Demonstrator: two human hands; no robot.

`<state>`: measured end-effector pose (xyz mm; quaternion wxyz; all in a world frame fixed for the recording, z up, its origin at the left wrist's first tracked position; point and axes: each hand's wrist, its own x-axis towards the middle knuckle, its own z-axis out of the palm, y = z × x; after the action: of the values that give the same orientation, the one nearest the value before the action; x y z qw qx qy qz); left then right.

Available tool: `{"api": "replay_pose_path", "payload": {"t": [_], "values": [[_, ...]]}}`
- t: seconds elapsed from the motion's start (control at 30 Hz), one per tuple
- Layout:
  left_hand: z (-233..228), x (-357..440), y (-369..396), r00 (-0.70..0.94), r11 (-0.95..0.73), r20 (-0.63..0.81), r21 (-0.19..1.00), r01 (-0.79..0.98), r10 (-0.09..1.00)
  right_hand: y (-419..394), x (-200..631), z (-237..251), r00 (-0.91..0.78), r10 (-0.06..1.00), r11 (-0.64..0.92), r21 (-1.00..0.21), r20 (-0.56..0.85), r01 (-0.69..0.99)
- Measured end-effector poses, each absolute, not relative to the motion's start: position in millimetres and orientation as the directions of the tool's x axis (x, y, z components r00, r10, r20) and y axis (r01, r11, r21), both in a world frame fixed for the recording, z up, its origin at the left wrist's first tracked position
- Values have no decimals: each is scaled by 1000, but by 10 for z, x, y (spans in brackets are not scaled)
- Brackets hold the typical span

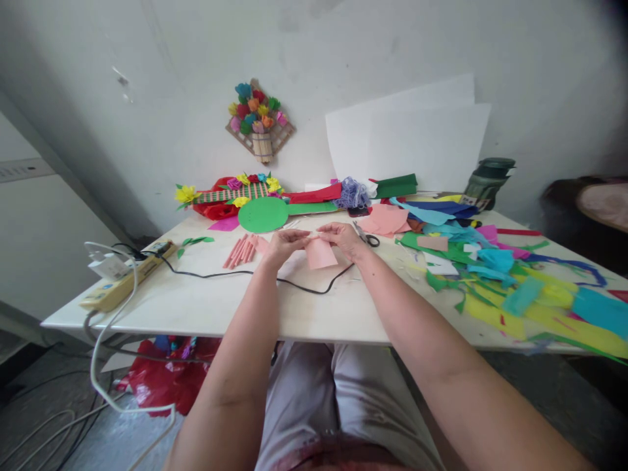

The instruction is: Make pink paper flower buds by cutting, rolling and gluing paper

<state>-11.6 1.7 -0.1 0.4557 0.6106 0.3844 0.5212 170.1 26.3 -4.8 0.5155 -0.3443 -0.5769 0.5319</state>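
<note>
My left hand and my right hand meet over the middle of the white table. Together they pinch the top edge of a small pink paper piece, which hangs down toward me. Just left of my left hand lie several rolled pink paper sticks. Black-handled scissors rest right beside my right hand. A black cable curves across the table under my wrists.
A green paper disc and a paper-flower craft sit behind the hands. Coloured paper scraps cover the right side. A power strip with a white charger lies at the left edge. A dark green jar stands at the back right.
</note>
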Motion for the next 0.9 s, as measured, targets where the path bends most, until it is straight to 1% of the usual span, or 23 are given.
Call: {"api": "replay_pose_path", "payload": {"t": [0.1, 0.27, 0.43, 0.57, 0.8, 0.9], "values": [[-5, -120, 28, 202, -265, 257, 964, 14, 945, 262, 1713, -44, -243, 936, 234, -965, 256, -115], [-4, -117, 46, 215, -257, 238, 964, 66, 947, 287, 1723, -65, -269, 918, 281, -957, 290, -72], [-16, -102, 66, 234, -285, 248, 948, 140, 940, 280, 1736, -59, -326, 888, 338, -941, 326, -20], [-47, -92, 90, 309, -322, 250, 923, 211, 918, 246, 1766, -19, -360, 864, 386, -922, 353, 24], [-51, -43, 71, 358, -366, 247, 876, 314, 900, 177, 1781, 66, -372, 859, 391, -920, 352, 33], [-54, -69, 110, 295, -394, 302, 857, 333, 906, 158, 1771, 82, -342, 877, 368, -929, 339, 24]]}}
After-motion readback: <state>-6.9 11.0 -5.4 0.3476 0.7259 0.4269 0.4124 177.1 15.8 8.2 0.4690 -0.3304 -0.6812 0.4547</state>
